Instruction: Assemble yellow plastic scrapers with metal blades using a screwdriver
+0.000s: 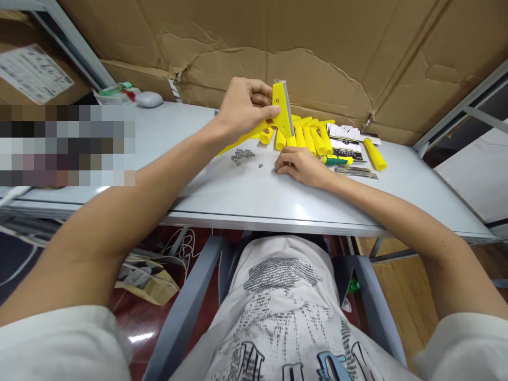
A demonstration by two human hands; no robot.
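My left hand [248, 108] is closed around a yellow scraper [281, 108], lifted above the table, with its head upright and its metal blade edge facing right. The scraper's handle runs down to the left under my palm. My right hand [299, 165] lies on the tabletop with its fingers curled in; whatever they hold, if anything, is hidden. Just left of its fingertips is a single small screw or nut [261, 165]. A little heap of similar metal fasteners [241, 155] sits farther left. Several yellow scraper handles [307, 138] lie in a row behind my right hand.
A green-and-yellow screwdriver [337, 160] and a stack of metal blades [357, 172] lie right of my right hand. Beyond them are printed cards [345, 140] and one separate yellow handle [375, 154]. A grey computer mouse [149, 99] is back left; cardboard [278, 53] lines the rear.
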